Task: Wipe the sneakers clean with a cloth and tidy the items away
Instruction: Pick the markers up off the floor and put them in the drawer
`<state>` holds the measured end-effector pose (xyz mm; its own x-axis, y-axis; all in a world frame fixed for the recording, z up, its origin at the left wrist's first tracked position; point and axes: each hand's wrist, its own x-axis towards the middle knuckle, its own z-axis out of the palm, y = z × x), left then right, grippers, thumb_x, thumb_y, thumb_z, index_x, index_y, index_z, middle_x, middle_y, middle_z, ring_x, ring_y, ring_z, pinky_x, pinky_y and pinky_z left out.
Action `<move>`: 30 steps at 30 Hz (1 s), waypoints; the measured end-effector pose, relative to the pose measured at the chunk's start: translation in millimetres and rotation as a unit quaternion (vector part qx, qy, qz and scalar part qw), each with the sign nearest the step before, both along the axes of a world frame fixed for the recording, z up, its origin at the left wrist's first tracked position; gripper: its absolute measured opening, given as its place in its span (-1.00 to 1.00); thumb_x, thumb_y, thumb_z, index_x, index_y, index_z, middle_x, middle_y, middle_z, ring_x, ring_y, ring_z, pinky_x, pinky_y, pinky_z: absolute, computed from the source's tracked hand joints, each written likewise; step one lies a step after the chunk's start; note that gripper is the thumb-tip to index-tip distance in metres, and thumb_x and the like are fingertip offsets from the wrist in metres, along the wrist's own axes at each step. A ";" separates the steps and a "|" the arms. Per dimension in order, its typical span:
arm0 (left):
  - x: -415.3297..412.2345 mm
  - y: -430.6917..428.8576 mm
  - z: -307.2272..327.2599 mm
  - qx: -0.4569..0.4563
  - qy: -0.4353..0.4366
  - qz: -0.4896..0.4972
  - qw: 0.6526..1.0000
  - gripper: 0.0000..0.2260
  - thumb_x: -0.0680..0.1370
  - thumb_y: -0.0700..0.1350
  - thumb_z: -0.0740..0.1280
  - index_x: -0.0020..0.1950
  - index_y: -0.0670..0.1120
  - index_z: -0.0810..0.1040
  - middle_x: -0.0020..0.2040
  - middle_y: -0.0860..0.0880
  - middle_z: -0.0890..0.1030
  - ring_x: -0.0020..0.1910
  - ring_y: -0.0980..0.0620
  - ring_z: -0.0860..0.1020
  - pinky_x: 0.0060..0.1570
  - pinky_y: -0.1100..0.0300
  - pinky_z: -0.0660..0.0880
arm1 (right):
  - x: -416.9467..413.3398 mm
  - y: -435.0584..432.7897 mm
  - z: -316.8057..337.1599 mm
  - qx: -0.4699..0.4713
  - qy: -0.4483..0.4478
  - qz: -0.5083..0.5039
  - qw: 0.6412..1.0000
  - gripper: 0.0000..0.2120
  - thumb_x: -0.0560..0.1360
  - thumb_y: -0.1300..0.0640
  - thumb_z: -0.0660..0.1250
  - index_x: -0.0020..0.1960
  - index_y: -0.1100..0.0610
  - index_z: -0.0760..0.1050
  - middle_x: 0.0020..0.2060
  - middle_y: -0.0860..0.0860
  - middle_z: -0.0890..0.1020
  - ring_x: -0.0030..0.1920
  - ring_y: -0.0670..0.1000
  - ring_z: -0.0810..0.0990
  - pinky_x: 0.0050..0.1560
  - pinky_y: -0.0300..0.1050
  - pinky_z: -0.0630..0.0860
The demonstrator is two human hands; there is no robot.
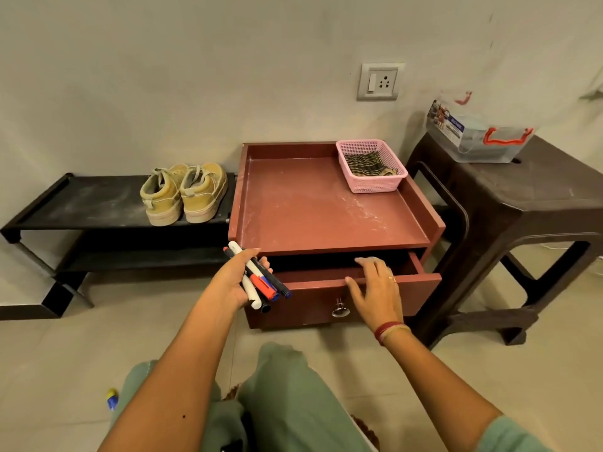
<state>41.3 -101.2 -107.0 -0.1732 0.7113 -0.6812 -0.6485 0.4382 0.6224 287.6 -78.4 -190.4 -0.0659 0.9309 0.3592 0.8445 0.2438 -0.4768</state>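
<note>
Head view, looking down over two bare forearms and green-clad knees.

Left hand (235, 282): clenched around a bundle of markers (261, 278) (white, black, red-capped and blue-capped among them), held slantwise, tips poking out above and below the fist, just left of the drawer (421, 282).

Right hand (375, 288): released, grasping nothing, fingers spread and loose over the top edge of the drawer front, thumb lying down its face, above the metal ring pull (340, 310). Red and pale threads round that wrist.

Drawer pulled partway out of a red-brown cabinet (310, 207) with a raised rim round its dusty, streaked top.

In the top's far right corner, a pink basket (372, 187), with a dark striped cloth (368, 164) bunched inside.

Left of the cabinet, a low black rack (81, 203); on its upper shelf, at the end nearest the cabinet, the tan sneakers (182, 194), side by side and touching, heels toward the camera.

Right of the cabinet, a dark brown plastic stool (538, 197) carrying a clear box (476, 138) with red-orange handles.

On the wall above, a socket plate (380, 81).

On the floor at lower left, a small yellow-and-blue object (112, 398), too blurred to identify.
</note>
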 end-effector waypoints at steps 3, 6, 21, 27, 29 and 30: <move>4.7 -0.6 2.7 0.004 -0.009 -0.006 1.000 -0.90 0.53 -0.18 0.36 -0.13 -0.18 0.50 -0.29 -0.11 0.59 -0.29 0.01 0.57 -0.32 0.12 0.49 | 3.7 11.6 -3.3 -0.102 -0.119 0.028 0.987 -0.64 0.56 -0.09 0.17 0.24 0.09 0.45 0.16 0.05 0.53 0.19 0.10 0.46 0.31 0.02 0.30; 9.7 0.2 3.1 0.007 -0.010 -0.017 1.000 -0.91 0.53 -0.18 0.36 -0.11 -0.19 0.50 -0.24 -0.11 0.58 -0.28 0.01 0.56 -0.31 0.12 0.49 | 5.8 8.7 -4.0 -0.129 -0.152 0.034 0.979 -0.65 0.58 -0.12 0.10 0.12 0.08 0.51 0.00 0.04 0.60 0.10 0.09 0.51 0.30 -0.01 0.26; 23.4 13.4 -17.4 0.012 0.001 -0.038 0.999 -0.90 0.53 -0.18 0.37 -0.13 -0.18 0.51 -0.21 -0.10 0.57 -0.24 0.02 0.57 -0.20 0.11 0.53 | 21.9 -35.3 -1.2 -0.142 -0.134 0.035 0.980 -0.68 0.53 -0.21 0.15 0.00 0.00 0.52 -0.11 -0.06 0.58 0.00 0.02 0.49 0.09 -0.10 0.30; 39.8 21.6 -22.0 0.012 0.002 -0.068 0.998 -0.91 0.53 -0.19 0.38 -0.14 -0.18 0.52 -0.22 -0.09 0.57 -0.25 0.02 0.57 -0.21 0.11 0.54 | 22.8 -36.3 1.2 -0.189 -0.093 0.033 0.977 -0.76 0.50 -0.18 0.24 -0.01 -0.04 0.53 -0.10 -0.08 0.59 0.00 0.00 0.49 0.12 -0.08 0.33; 45.5 23.8 -24.5 0.017 0.010 -0.078 0.997 -0.90 0.53 -0.18 0.38 -0.15 -0.17 0.52 -0.24 -0.08 0.55 -0.27 0.02 0.56 -0.21 0.11 0.54 | 18.9 -34.3 8.4 -0.199 0.049 0.018 0.979 -0.83 0.45 -0.10 0.35 -0.07 -0.03 0.55 -0.10 -0.08 0.61 -0.03 -0.03 0.54 0.06 -0.09 0.44; 48.4 24.7 -25.6 0.018 0.013 -0.084 0.996 -0.89 0.53 -0.18 0.38 -0.16 -0.17 0.52 -0.25 -0.08 0.55 -0.28 0.02 0.56 -0.23 0.11 0.54 | 13.8 -34.0 15.8 -0.194 0.143 0.011 0.970 -0.86 0.44 -0.06 0.38 -0.11 0.00 0.57 -0.14 -0.06 0.63 -0.07 -0.04 0.57 -0.01 -0.14 0.47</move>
